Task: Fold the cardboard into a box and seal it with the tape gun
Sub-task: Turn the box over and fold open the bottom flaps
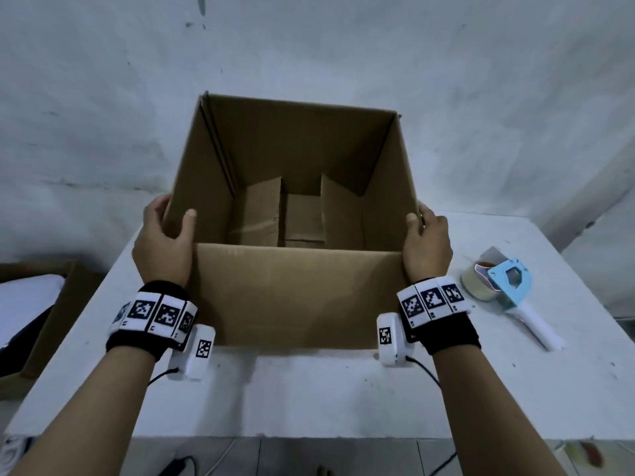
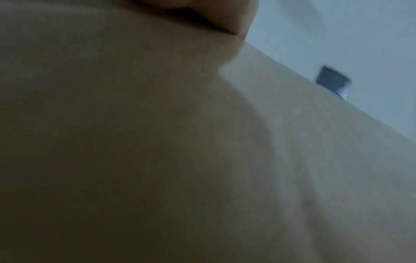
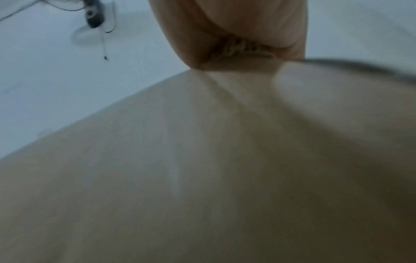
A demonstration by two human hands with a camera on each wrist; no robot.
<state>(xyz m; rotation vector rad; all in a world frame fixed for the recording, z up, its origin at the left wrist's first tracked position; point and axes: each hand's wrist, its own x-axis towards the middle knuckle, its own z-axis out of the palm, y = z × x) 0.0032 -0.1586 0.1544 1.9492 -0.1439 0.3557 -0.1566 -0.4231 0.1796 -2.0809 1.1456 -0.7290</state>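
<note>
Both hands grip an open box on the desk.

The left hand [image 1: 165, 242] clasps the box [image 1: 295, 290] at its left rim, thumb inside, fingers on the outer wall. The right hand [image 1: 427, 245] clasps the right rim, thumb on the edge. Top open; bottom flaps folded inward. The tape gun [image 1: 508, 286] lies on the desk [image 1: 309, 389], right of the box, apart from it.

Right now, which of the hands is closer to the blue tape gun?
Right. The right hand grips the cardboard box's right wall, next to the tape gun on the table; the left hand grips the far, left wall.
</note>
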